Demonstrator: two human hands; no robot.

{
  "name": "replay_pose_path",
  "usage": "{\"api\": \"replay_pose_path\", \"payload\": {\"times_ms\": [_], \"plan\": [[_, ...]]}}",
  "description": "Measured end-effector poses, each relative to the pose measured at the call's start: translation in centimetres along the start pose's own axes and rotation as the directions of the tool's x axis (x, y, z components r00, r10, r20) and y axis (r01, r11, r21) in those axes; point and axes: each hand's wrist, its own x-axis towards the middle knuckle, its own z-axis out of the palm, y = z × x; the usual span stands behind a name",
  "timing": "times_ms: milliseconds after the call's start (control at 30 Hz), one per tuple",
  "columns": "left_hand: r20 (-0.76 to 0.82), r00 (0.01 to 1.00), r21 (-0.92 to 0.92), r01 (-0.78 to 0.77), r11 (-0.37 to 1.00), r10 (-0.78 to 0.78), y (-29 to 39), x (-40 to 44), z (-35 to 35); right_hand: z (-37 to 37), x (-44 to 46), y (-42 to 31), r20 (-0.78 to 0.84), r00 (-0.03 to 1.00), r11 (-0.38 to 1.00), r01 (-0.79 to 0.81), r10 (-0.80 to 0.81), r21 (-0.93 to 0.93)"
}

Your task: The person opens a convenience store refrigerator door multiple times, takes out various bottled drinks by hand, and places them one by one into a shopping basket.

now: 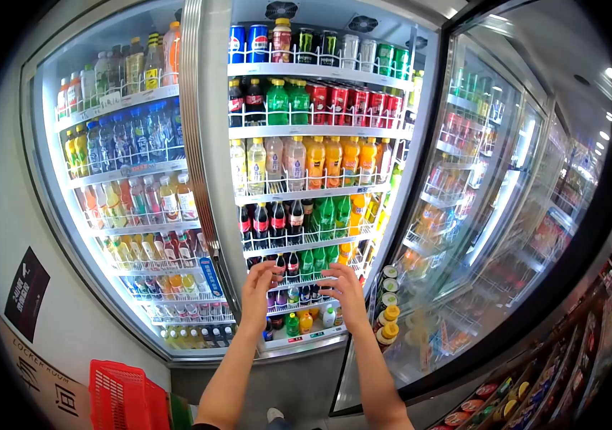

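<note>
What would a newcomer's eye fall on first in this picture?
Probably the brightly lit cooler in the centre, packed with bottles and cans, its glass door swung open on the right. Next come the person's left grip and right grip, open and apart in front of the cooler's lower part. The red basket at lower left also stands out.

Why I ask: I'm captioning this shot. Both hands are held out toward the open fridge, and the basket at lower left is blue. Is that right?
Not quite: the basket is red, not blue, as the head view shows. The rest stands: the left hand and right hand are held out toward the open fridge.
</note>
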Motion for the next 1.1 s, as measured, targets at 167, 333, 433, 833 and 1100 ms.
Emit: {"api": "replay_pose_path", "payload": {"times_ms": [167, 333, 433, 833, 1100], "plan": [[-0.001, 1.000, -0.023, 0.016, 1.000, -0.016, -1.2, 4.7, -3.2, -2.5, 0.7, 1.2, -0.030, 0.998, 0.998, -0.050, 0.049, -0.045], [0.037, 0.998, -0.060, 0.049, 0.997, -0.046, -1.8, 8.5, -3.3, -4.0, 2.0, 1.1, -0.133, 0.989, 0.997, -0.068, 0.063, -0.036], [0.101, 0.994, -0.058, 0.046, 0.997, -0.040, -1.8, 9.9, -3.1, -2.8, 4.9, 2.3, -0.158, 0.984, 0.995, -0.088, 0.082, -0.034], [0.149, 0.970, -0.025, -0.192, 0.981, 0.193, 7.6, 22.1, -1.4, 4.4, 20.1, 2.2, 0.023, 0.999, 0.999, 0.027, -0.027, -0.036], [0.228, 0.943, 0.060, -0.264, 0.963, 0.244, 10.1, 30.7, 2.4, 5.3, 30.6, -1.3, 0.038, 0.998, 0.998, 0.049, -0.051, 0.047]]}}
